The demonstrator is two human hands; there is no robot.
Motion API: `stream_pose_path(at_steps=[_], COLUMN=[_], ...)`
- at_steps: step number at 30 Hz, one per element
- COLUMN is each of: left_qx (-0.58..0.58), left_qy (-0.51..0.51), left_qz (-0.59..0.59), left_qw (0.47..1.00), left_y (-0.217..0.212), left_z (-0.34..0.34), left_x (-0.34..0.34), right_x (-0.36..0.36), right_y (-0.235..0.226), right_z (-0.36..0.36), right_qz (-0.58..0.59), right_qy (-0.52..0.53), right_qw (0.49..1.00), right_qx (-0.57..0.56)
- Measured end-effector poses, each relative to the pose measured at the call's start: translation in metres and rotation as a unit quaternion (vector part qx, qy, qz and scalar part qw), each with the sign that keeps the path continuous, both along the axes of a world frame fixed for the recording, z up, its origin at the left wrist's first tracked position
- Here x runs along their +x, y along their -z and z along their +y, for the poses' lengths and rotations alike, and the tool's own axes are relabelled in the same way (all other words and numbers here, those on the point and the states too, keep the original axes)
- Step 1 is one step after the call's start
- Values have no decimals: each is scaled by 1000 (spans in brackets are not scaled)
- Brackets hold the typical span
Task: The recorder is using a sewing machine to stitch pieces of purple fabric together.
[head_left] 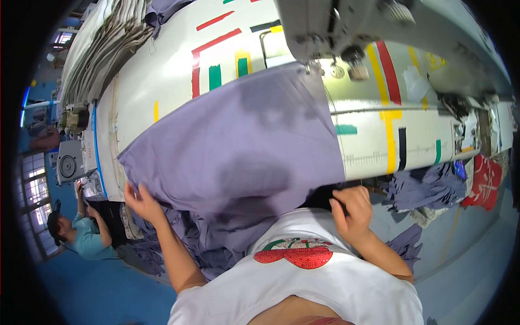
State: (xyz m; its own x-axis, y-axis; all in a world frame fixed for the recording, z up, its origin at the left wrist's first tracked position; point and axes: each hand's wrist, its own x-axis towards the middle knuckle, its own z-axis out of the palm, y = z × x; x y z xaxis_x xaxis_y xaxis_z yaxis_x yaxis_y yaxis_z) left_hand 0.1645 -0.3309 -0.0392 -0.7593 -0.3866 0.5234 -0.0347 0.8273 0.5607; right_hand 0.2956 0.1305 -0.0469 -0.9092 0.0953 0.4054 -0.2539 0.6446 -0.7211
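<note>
The counter (168, 65) is white and crossed with coloured tape (215, 78). Nearest the person, a purple heap (216, 241) hangs below its front edge. The right hand (355, 208) is beside the cloth's near right corner, fingers loosely curled, nothing seen between them. The left hand (145, 205) is by the near left corner, fingers spread; I cannot tell whether they touch.

The purple cloth (244, 124) lies across the counter, its front part drooping toward the heap, its far right corner at the foot (307, 67) of the machine (460, 38). With no firm grip visible, the drooping weight could pull that corner askew. Slack could pucker near the foot, and the loose thread (332, 105) by the right edge might catch. Farther left, the pale stack (103, 49) could slump if bumped.
</note>
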Motion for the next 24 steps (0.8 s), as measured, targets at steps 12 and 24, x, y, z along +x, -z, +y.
stream_pose_path(at_steps=[12,24], left_qx=[708,687], left_qy=[182,89], left_qz=[-123,-72], left_qw=[671,717], left_y=[122,117], left_z=[-71,-66], left_x=[90,107], right_x=[10,8], right_y=[59,75], right_z=[-23,-10], right_qz=[-44,24], right_qy=[145,58], right_qw=[969,994], right_qx=[-193,-94])
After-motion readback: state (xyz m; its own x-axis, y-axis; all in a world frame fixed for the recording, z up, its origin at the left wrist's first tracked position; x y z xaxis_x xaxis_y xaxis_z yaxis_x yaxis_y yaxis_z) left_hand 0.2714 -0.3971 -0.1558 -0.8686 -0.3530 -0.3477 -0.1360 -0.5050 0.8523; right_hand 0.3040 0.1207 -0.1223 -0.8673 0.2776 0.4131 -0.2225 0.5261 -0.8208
